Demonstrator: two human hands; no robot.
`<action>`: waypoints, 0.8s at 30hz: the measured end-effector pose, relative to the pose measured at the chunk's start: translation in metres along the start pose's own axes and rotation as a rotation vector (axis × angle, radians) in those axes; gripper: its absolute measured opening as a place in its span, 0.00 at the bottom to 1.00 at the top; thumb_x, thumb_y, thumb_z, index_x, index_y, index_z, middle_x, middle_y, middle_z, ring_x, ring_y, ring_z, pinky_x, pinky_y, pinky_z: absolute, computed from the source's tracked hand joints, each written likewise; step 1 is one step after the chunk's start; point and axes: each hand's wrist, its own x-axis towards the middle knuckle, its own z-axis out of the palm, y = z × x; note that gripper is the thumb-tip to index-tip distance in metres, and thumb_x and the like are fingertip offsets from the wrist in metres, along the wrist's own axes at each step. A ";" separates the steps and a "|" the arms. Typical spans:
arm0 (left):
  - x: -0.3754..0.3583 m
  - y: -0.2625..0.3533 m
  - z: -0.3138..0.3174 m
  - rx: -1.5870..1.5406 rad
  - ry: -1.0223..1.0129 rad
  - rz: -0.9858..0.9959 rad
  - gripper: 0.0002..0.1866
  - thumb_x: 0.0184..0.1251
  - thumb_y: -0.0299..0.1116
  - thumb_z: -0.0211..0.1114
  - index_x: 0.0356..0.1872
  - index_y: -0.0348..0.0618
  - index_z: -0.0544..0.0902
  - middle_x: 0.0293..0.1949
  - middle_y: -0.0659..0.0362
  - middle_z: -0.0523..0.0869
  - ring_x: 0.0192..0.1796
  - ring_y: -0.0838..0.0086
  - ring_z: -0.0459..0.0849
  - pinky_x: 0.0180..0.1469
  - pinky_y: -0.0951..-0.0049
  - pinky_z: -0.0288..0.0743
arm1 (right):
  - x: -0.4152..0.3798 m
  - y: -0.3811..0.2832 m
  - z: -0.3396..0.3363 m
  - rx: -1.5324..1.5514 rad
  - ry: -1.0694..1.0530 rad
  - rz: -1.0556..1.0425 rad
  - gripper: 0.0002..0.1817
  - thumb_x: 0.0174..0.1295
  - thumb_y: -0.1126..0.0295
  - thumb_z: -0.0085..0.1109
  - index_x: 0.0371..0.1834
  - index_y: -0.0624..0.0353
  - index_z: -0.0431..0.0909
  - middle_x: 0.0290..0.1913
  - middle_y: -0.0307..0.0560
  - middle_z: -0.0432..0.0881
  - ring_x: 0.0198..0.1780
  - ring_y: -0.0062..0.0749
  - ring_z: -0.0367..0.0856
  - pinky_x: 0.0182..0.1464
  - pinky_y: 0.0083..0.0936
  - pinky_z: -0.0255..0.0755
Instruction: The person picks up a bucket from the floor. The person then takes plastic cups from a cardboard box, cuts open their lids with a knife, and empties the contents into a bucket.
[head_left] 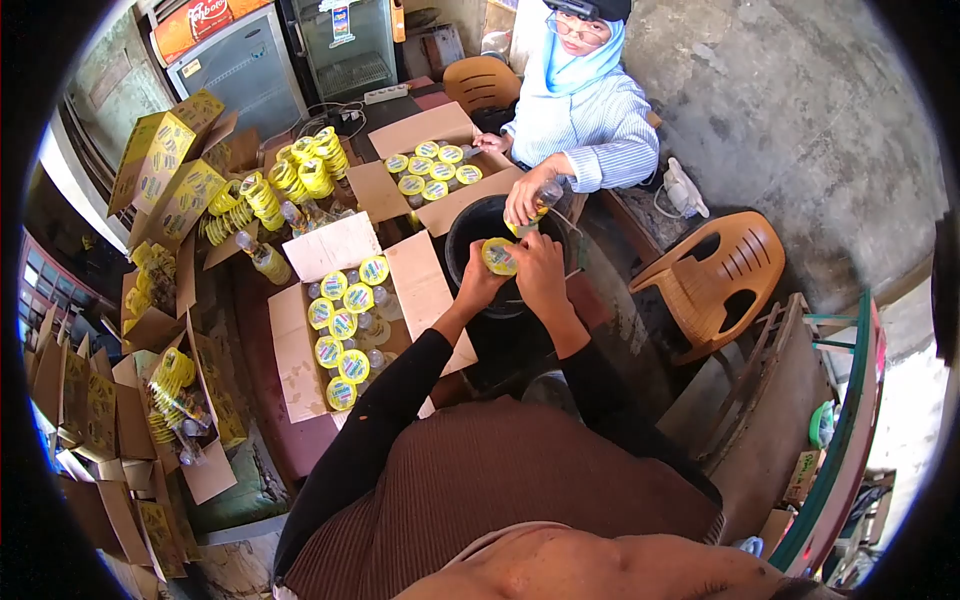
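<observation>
Over the black bucket (455, 250), a yellow-lidded cup (498, 256) with a printed round top is held between my two hands. My left hand (482, 286) grips its lower left side. The fingers of my right hand (541, 268) close on its right side, partly hidden by the hand's own back. Just beyond, a co-worker's hand (524, 200) holds a clear plastic bottle (549, 192) above the bucket. To my left, an open carton (298, 340) contains several upright yellow-lidded cups (343, 324) and some clear bottles.
Another open carton (377, 193) with yellow-lidded cups stands farther back. Stacks of yellow cup-like pieces (262, 200) lie at left, near more cardboard boxes (165, 150). The co-worker (585, 130) sits across from me. An orange plastic chair (715, 275) stands on the right.
</observation>
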 end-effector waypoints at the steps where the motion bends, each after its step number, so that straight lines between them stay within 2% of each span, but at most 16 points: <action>1: -0.002 -0.006 0.001 -0.002 0.001 0.003 0.36 0.50 0.28 0.77 0.56 0.36 0.63 0.49 0.45 0.80 0.52 0.57 0.82 0.54 0.63 0.76 | -0.003 0.002 0.003 -0.014 -0.017 -0.005 0.11 0.54 0.74 0.56 0.39 0.53 0.85 0.38 0.43 0.74 0.42 0.37 0.73 0.45 0.35 0.63; 3: -0.006 -0.015 0.002 0.015 -0.047 -0.092 0.37 0.50 0.27 0.78 0.57 0.37 0.62 0.50 0.48 0.79 0.54 0.63 0.80 0.56 0.66 0.74 | -0.008 0.006 0.010 -0.019 -0.013 -0.005 0.10 0.55 0.73 0.56 0.38 0.53 0.86 0.37 0.42 0.74 0.43 0.38 0.73 0.45 0.34 0.63; 12: -0.006 -0.021 -0.003 0.059 -0.110 -0.121 0.36 0.47 0.28 0.79 0.54 0.39 0.64 0.48 0.48 0.81 0.51 0.63 0.82 0.53 0.66 0.78 | -0.028 0.019 0.026 0.002 -0.076 0.017 0.11 0.56 0.74 0.56 0.38 0.51 0.87 0.36 0.41 0.74 0.43 0.37 0.73 0.44 0.35 0.63; 17: -0.005 -0.019 -0.006 0.077 -0.145 -0.139 0.36 0.47 0.28 0.80 0.54 0.39 0.65 0.47 0.49 0.82 0.51 0.65 0.83 0.52 0.67 0.78 | -0.033 0.028 0.017 0.064 -0.101 -0.003 0.10 0.58 0.72 0.55 0.37 0.50 0.86 0.37 0.40 0.73 0.44 0.36 0.73 0.46 0.35 0.63; 18: -0.004 -0.019 -0.007 0.053 -0.145 -0.150 0.35 0.46 0.29 0.80 0.53 0.39 0.66 0.46 0.48 0.83 0.51 0.62 0.83 0.51 0.66 0.78 | -0.032 0.030 0.013 0.067 -0.104 -0.004 0.10 0.58 0.72 0.55 0.37 0.50 0.86 0.37 0.40 0.73 0.44 0.36 0.73 0.46 0.35 0.63; 20: -0.003 -0.019 -0.009 0.029 -0.141 -0.165 0.35 0.45 0.29 0.81 0.52 0.40 0.67 0.45 0.48 0.84 0.50 0.60 0.84 0.51 0.65 0.78 | -0.029 0.036 0.005 0.099 -0.061 0.055 0.10 0.58 0.73 0.55 0.39 0.49 0.86 0.36 0.39 0.73 0.44 0.36 0.73 0.47 0.36 0.63; 24: -0.001 -0.024 -0.014 0.030 -0.202 -0.171 0.35 0.44 0.28 0.80 0.53 0.39 0.69 0.46 0.48 0.84 0.51 0.62 0.84 0.52 0.67 0.77 | -0.019 0.034 -0.013 0.097 0.037 0.012 0.10 0.56 0.74 0.57 0.39 0.49 0.85 0.36 0.37 0.73 0.44 0.36 0.72 0.49 0.36 0.63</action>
